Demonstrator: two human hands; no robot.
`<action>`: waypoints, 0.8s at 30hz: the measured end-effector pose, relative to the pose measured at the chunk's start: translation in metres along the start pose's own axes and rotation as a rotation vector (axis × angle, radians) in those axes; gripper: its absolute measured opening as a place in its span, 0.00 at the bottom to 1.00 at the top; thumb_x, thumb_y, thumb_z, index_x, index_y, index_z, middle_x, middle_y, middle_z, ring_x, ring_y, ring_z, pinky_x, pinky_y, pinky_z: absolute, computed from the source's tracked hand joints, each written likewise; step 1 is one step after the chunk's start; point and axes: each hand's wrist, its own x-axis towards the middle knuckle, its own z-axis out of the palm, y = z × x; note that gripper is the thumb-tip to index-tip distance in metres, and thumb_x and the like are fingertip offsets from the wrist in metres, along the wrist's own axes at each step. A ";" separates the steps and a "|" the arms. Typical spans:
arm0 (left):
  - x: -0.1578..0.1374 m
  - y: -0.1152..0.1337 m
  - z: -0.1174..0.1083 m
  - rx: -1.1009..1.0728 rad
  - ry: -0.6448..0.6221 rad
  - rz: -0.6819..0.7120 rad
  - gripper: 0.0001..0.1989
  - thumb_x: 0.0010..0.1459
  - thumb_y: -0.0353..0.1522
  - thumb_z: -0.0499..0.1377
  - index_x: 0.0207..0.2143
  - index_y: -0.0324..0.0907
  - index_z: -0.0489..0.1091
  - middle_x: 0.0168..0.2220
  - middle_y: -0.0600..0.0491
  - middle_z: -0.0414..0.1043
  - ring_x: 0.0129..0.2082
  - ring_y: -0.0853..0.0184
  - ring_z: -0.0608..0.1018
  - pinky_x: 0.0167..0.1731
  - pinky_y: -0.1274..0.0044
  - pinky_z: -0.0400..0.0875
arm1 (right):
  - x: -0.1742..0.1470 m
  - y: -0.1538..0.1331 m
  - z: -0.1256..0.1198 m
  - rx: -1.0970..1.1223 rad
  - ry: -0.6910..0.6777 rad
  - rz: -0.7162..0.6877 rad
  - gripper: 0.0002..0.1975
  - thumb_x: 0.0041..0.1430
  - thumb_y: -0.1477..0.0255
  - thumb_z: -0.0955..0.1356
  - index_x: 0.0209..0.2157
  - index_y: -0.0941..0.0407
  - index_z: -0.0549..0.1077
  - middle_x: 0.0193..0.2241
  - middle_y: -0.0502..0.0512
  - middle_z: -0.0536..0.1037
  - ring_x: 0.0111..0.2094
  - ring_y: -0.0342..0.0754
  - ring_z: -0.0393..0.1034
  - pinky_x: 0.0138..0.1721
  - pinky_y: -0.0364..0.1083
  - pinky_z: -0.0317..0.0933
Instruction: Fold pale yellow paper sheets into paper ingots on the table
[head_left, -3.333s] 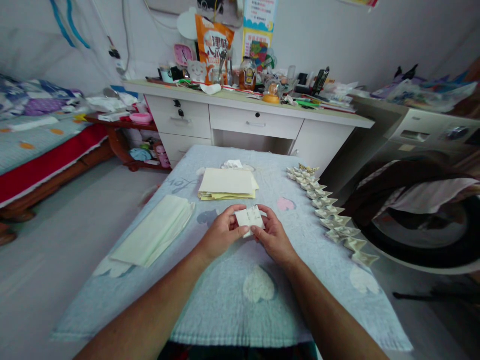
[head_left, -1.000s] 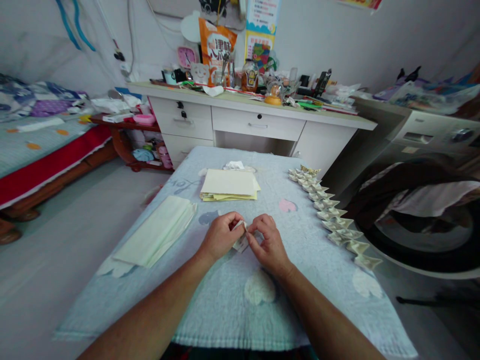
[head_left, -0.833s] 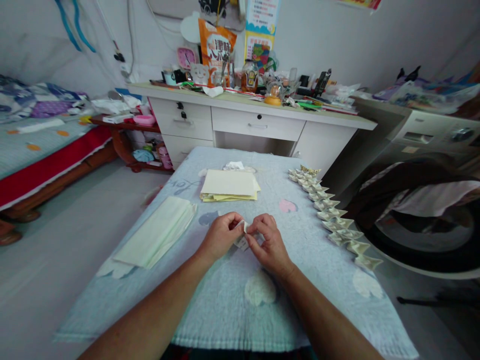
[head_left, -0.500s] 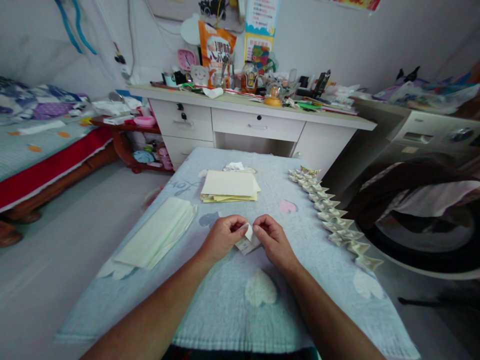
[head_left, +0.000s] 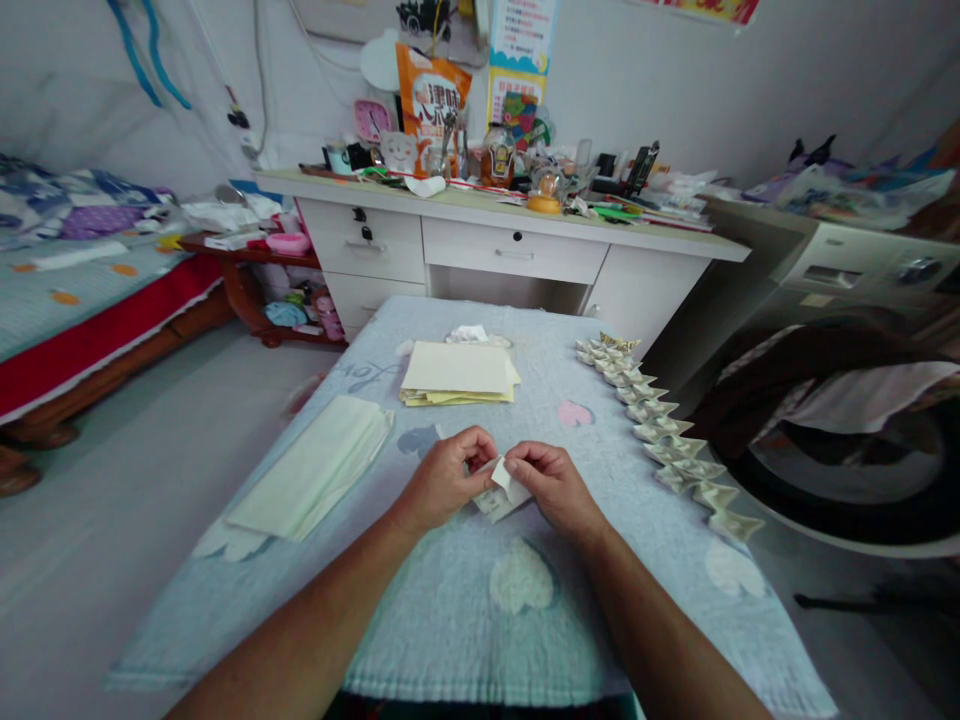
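Note:
Between my two hands is a small piece of folded paper (head_left: 501, 500), pale with faint print and a raised white flap. My left hand (head_left: 455, 470) pinches its left side between thumb and fingers. On the other side my right hand (head_left: 551, 482) grips the flap's right edge, thumb and forefinger together. Just beyond lies a stack of cream and yellow paper sheets (head_left: 456, 368). To the left is a pile of long pale-green paper (head_left: 311, 468). A row of folded paper shapes with pointed ends (head_left: 664, 430) runs down the right side of the table.
A light-blue cloth with heart patterns (head_left: 450, 620) covers the table. A crumpled white paper (head_left: 466, 333) sits behind the stack. Beyond stands a cluttered white desk (head_left: 517, 250); a washing machine (head_left: 832, 290) is at right, a bed (head_left: 97, 300) at left.
My right hand has shifted slightly down and right. More of the white flap and the folded paper shows between my fingers. The other papers stay where they were.

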 end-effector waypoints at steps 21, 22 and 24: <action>0.000 0.001 0.002 0.000 -0.057 -0.053 0.14 0.59 0.39 0.55 0.27 0.38 0.67 0.25 0.57 0.63 0.27 0.72 0.66 0.28 0.80 0.60 | -0.001 -0.002 0.000 -0.226 0.130 -0.151 0.09 0.56 0.66 0.67 0.27 0.58 0.72 0.21 0.47 0.67 0.24 0.40 0.59 0.26 0.39 0.54; 0.000 0.000 0.002 0.004 -0.051 -0.047 0.14 0.59 0.39 0.54 0.27 0.38 0.68 0.25 0.57 0.64 0.27 0.72 0.66 0.28 0.80 0.60 | -0.002 -0.003 0.000 -0.205 0.104 -0.133 0.10 0.57 0.66 0.67 0.28 0.58 0.72 0.21 0.47 0.67 0.24 0.40 0.59 0.26 0.39 0.54; 0.000 0.001 0.001 0.006 -0.044 -0.037 0.13 0.60 0.38 0.54 0.27 0.38 0.68 0.25 0.57 0.64 0.27 0.72 0.66 0.28 0.80 0.60 | -0.003 -0.005 0.001 -0.181 0.065 -0.104 0.12 0.57 0.64 0.66 0.28 0.58 0.72 0.21 0.47 0.67 0.23 0.39 0.59 0.25 0.39 0.54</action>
